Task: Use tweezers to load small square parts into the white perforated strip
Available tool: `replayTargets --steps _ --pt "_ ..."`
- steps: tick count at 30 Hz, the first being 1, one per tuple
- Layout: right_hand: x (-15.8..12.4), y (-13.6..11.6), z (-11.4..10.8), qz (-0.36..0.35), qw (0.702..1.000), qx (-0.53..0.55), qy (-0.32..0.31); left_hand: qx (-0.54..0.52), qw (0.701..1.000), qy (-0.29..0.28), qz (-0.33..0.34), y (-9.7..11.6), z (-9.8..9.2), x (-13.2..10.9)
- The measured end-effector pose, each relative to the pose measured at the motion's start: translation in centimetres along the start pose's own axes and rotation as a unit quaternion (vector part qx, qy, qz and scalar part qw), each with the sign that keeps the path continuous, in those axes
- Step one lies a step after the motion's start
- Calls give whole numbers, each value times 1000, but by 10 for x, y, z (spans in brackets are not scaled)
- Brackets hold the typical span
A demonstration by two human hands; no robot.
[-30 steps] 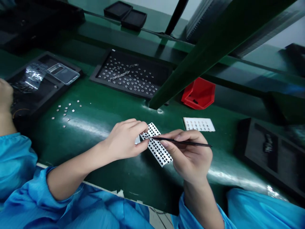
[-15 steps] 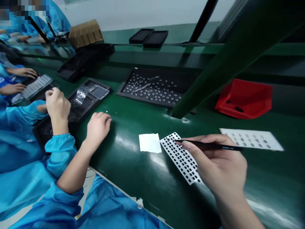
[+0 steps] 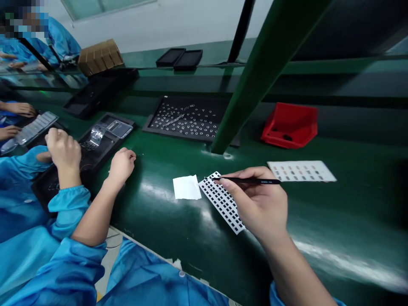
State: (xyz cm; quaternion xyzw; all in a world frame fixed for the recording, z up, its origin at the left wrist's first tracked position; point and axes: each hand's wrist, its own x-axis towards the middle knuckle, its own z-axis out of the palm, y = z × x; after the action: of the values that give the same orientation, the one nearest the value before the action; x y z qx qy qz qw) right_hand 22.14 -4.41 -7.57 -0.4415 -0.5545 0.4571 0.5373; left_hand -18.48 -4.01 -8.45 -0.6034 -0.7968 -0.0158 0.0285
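Observation:
My right hand pinches thin black tweezers, whose tip rests at the upper end of a white sheet of small black squares lying on the green table. A small white paper piece lies just left of that sheet. My left hand is stretched far to the left and rests on the table beside a black tray. Its fingers are curled in, and what they hold, if anything, is hidden.
A co-worker's fist rests over the black tray at the left. A black tray of small metal parts lies behind, beside a slanted green post. A red bin and a white label sheet sit to the right.
My left hand has let go of the sheet and moved left to the table beside the black tray. The white paper piece now lies alone. My right hand still holds the tweezers.

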Motion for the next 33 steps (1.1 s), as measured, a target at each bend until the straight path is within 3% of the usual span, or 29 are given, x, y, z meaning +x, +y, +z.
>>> replayTargets --steps 19,27,33 --pt "0 0 -1 -8 1000 24 -4 158 962 -194 112 24 -45 42" --pt "2 0 0 -9 1000 29 0 128 964 -214 96 11 -41 53" --pt "2 -3 1 -8 999 31 6 57 977 -189 79 15 -38 45"
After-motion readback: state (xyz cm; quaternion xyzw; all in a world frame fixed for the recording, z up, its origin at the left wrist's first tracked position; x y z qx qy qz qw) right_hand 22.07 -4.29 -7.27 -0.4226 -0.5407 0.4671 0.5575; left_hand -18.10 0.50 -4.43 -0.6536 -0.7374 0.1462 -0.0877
